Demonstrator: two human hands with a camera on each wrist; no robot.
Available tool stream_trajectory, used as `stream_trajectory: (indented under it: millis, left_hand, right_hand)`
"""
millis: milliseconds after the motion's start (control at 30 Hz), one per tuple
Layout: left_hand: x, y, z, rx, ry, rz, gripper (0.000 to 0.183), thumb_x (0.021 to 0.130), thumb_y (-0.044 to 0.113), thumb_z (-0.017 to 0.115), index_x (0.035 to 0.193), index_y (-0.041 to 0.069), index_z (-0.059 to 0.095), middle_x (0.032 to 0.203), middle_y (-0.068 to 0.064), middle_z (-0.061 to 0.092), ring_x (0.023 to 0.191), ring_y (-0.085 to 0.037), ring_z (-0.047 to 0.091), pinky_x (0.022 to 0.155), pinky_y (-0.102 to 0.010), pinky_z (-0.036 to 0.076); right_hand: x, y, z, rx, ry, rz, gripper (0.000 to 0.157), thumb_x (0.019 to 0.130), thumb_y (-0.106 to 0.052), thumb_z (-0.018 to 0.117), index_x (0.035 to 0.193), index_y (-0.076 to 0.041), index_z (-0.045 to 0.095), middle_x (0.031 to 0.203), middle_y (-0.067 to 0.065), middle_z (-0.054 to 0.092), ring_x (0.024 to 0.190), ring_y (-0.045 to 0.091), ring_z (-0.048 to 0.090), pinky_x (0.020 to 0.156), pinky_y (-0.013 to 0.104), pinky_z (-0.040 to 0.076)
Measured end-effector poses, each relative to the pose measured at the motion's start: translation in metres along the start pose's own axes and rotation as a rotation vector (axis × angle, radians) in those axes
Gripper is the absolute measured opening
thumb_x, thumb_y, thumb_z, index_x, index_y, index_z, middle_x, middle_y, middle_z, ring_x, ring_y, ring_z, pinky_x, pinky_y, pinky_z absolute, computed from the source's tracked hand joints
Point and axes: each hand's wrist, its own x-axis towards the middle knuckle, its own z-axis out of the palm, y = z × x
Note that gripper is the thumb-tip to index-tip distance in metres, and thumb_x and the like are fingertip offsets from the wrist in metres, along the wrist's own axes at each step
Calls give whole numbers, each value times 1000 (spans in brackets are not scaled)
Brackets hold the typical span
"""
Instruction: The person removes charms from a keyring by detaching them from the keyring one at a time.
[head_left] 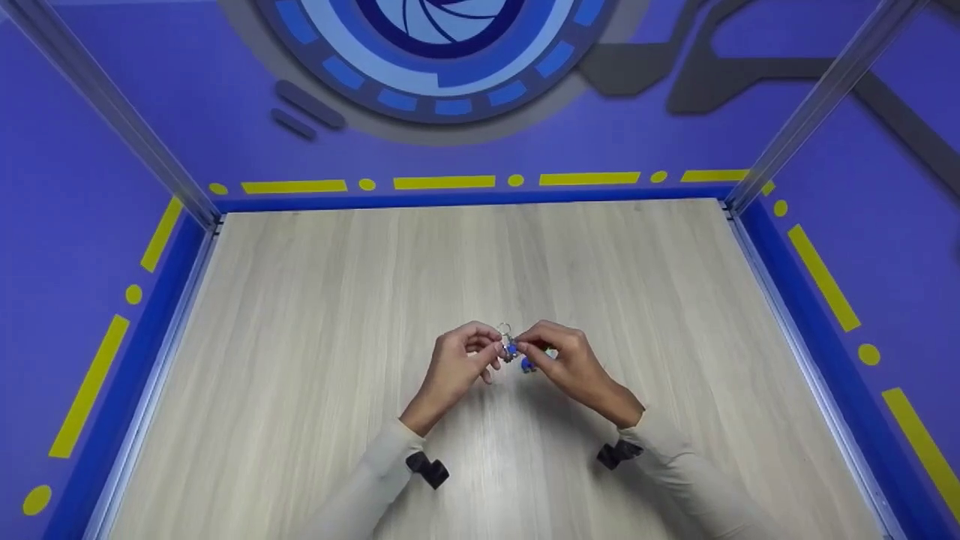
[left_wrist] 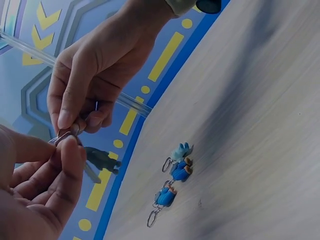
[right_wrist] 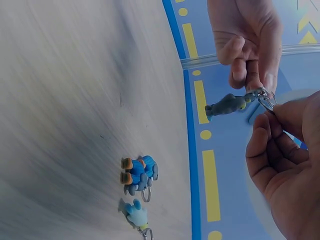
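A grey figure keychain [right_wrist: 230, 105] hangs above the table by its metal ring and short chain [right_wrist: 260, 93]. My left hand [head_left: 461, 360] pinches the metal parts between thumb and fingers. From the other side my right hand [head_left: 566, 360] pinches the same ring with thumb and forefinger, so the fingertips of both hands nearly meet. In the left wrist view the figure [left_wrist: 102, 159] dangles past the fingertips, partly in shadow. The fingers hide some of the ring.
Below the hands, a light-blue figure keychain [left_wrist: 181, 151] and two blue figure keychains [left_wrist: 181, 171] [left_wrist: 165, 196] lie close together on the wooden table [head_left: 337, 285], with metal rings attached. Blue-purple walls with yellow marks [head_left: 442, 182] enclose the table at the back and sides.
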Motion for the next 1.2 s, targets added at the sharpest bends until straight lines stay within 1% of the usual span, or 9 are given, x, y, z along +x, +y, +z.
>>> stream_trajectory:
  millis: [133,233,400,533,767,867,967,1100,1200]
  left_hand:
    - [0,0,1,80,48,86,8,102,-2,73,108,-7,76,89,-13,78,72,-20,72,52,-27,58]
    - [0,1,0,166,55,141,8,102,-2,73,106,-3,80,86,-9,78,71,-15,70,53,-27,58]
    - [0,2,-2,312,21,230,11,101,-4,73,106,-2,82,88,-5,79,73,-10,69,59,-28,60]
    - [0,-1,-3,414,-6,314,14,100,-5,72,105,-1,84,93,-8,81,79,-11,72,69,-37,63]
    - [-1,-1,0,485,-31,402,13,102,-2,73,104,3,85,95,-9,82,81,-12,73,69,-38,62]
    - [0,0,1,450,-38,364,12,102,-3,73,104,2,84,97,-11,82,82,-12,73,69,-33,62]
    - [2,1,1,342,-65,241,11,102,-4,72,104,1,81,97,-14,80,82,-12,72,67,-29,62]
    - [2,2,0,159,-125,47,7,102,-4,71,107,-2,76,98,-12,76,83,-13,70,67,-34,64]
    - [3,1,-1,61,-149,-42,11,101,-3,72,111,-8,73,99,-8,74,86,-13,69,70,-34,64]
  right_hand:
    - [1,-2,2,-16,19,3,11,102,1,76,106,-7,81,100,6,79,86,18,75,77,27,62]
    - [1,-1,3,-38,22,6,11,102,1,75,104,-8,80,99,2,79,85,17,74,76,28,61]
    - [0,1,3,-72,15,-9,9,101,1,76,103,-8,78,99,-2,77,82,15,73,73,29,61]
    - [0,0,3,-79,13,-33,8,102,1,76,103,-6,79,98,0,77,80,15,72,72,28,60]
    - [2,-3,2,-72,15,-19,9,102,0,76,102,-8,81,97,-1,78,78,14,70,71,26,58]
    - [1,-3,2,-66,25,4,9,102,0,76,101,-7,80,96,-2,78,78,13,70,72,25,58]
    - [0,-4,4,-47,45,21,11,102,2,76,101,-8,79,94,-2,78,78,13,71,73,24,58]
    - [-2,-4,8,-5,59,27,11,102,6,73,102,-4,76,91,3,78,73,19,73,69,27,60]
    - [-5,-4,11,30,66,40,11,102,10,71,103,0,73,89,7,78,70,25,73,66,27,60]
